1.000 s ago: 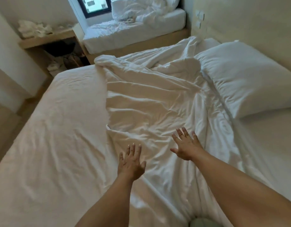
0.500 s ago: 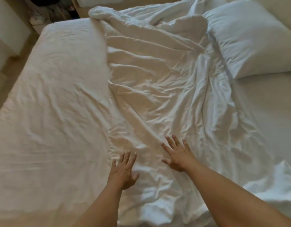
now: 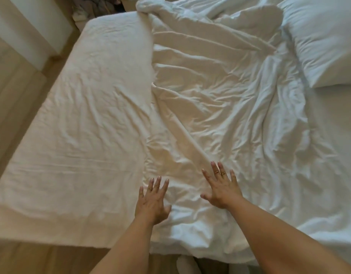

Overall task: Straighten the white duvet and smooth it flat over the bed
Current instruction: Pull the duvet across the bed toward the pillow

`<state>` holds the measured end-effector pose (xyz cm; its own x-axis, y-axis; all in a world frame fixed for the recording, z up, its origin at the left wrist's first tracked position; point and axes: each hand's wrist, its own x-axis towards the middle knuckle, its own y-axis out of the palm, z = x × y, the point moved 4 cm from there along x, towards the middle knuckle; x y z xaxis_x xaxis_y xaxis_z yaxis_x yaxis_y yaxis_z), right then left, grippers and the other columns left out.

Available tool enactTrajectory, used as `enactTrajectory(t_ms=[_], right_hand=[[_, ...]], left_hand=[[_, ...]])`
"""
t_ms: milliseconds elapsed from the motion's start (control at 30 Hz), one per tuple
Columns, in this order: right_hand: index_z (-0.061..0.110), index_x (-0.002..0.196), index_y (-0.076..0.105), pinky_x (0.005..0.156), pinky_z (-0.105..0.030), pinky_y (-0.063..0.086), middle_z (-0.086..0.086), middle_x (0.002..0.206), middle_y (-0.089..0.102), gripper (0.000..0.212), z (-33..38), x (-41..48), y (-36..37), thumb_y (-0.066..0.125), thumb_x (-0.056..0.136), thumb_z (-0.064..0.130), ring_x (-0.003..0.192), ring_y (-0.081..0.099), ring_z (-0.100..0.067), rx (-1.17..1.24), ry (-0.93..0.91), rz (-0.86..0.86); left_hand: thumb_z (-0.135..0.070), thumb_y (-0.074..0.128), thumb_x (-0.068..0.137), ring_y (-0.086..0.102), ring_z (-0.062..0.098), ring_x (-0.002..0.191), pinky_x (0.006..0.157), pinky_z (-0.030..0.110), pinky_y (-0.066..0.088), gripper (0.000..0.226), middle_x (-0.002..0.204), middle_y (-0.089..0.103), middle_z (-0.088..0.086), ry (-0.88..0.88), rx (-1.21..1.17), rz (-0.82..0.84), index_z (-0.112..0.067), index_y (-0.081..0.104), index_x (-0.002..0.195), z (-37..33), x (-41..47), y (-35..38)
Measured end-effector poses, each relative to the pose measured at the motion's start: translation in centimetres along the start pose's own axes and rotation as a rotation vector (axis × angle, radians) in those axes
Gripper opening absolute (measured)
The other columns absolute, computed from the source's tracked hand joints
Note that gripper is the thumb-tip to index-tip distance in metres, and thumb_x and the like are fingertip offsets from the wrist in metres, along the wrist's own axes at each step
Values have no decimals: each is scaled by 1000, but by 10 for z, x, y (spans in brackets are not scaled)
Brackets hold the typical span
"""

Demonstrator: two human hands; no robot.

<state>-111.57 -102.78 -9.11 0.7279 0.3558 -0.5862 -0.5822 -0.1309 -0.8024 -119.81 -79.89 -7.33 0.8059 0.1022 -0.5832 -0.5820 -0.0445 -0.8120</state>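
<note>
The white duvet (image 3: 220,99) lies crumpled in long folds over the middle and right of the bed (image 3: 81,119), its left edge running down the bed's centre. The bed's left half shows only the wrinkled sheet. My left hand (image 3: 152,200) lies flat with straight, spread fingers at the duvet's near left edge. My right hand (image 3: 222,186) lies flat on the duvet a little to the right, fingers spread too. Neither hand grips any cloth.
A white pillow (image 3: 324,40) lies at the bed's far right corner. Wooden floor (image 3: 16,91) runs along the left side and near edge of the bed. Dark clutter (image 3: 103,6) sits on the floor beyond the far left corner.
The view has tilted down and nearer to the bed; the second bed and window have left the frame. Both hands stay flat and have slid slightly toward the near edge.
</note>
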Motion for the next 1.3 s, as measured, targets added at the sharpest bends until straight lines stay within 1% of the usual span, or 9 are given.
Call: enactTrajectory(t_ms=[167, 300, 433, 567, 733, 900, 1033, 1200, 1300], right_hand=[[34, 150, -20, 116, -53, -14, 1, 152, -38, 84, 52, -11, -67, 28, 92, 71, 140, -36, -21, -51, -80, -46], [30, 153, -11, 119, -51, -4, -1, 160, -19, 84, 126, -14, -132, 31, 92, 69, 147, -19, -22, -72, -115, -74], [23, 156, 6, 119, -48, 10, -4, 163, 4, 80, 240, -14, -198, 35, 94, 65, 150, 2, -23, -107, -143, -124], [20, 151, 28, 116, -47, 22, -2, 159, 24, 72, 385, -20, -267, 34, 95, 64, 147, 17, -23, -196, -264, -199], [22, 152, 28, 118, -49, 18, -2, 161, 17, 73, 553, -33, -348, 32, 94, 67, 149, 13, -22, -284, -398, -335], [22, 149, 32, 116, -50, 23, -3, 160, 22, 71, 700, -33, -384, 35, 93, 66, 146, 19, -24, -342, -560, -428], [22, 149, 34, 114, -51, 25, -6, 158, 26, 72, 808, -21, -393, 37, 93, 66, 144, 24, -26, -358, -651, -434], [21, 152, 26, 116, -53, 21, -7, 161, 16, 75, 938, 6, -414, 38, 93, 65, 148, 14, -27, -345, -791, -439], [21, 154, 21, 118, -54, 17, -8, 162, 8, 79, 1007, 25, -428, 39, 92, 66, 149, 6, -29, -363, -821, -405]], left_hand=[[-55, 36, 93, -21, 17, 146, 118, 49, -8, 83, 159, -23, -4, -71, -83, -73, -33, -19, 150, 39, -32, -48], [-56, 31, 95, -15, 18, 148, 118, 49, -8, 76, 162, -13, -1, -117, -109, -145, -27, -7, 154, 108, -53, -96], [-56, 29, 96, -2, 19, 149, 119, 49, -6, 70, 163, 5, 1, -158, -166, -258, -22, 11, 155, 208, -90, -151], [-56, 29, 96, 6, 20, 149, 119, 51, -3, 68, 161, 16, 2, -234, -215, -382, -20, 20, 153, 338, -147, -193], [-59, 27, 95, 12, 21, 148, 118, 52, 0, 69, 160, 22, 3, -384, -213, -505, -20, 26, 152, 491, -211, -237], [-59, 28, 95, 11, 21, 148, 117, 53, 1, 68, 161, 19, 2, -513, -231, -551, -21, 27, 151, 607, -262, -252], [-59, 31, 94, 11, 21, 148, 118, 53, 2, 70, 161, 18, 3, -600, -207, -571, -21, 25, 152, 696, -294, -253], [-57, 36, 95, 9, 22, 149, 119, 53, 0, 70, 162, 14, 4, -711, -215, -593, -22, 21, 153, 819, -331, -262], [-57, 38, 94, 6, 23, 149, 119, 52, 0, 72, 162, 12, 4, -744, -210, -574, -23, 18, 154, 889, -346, -272]])
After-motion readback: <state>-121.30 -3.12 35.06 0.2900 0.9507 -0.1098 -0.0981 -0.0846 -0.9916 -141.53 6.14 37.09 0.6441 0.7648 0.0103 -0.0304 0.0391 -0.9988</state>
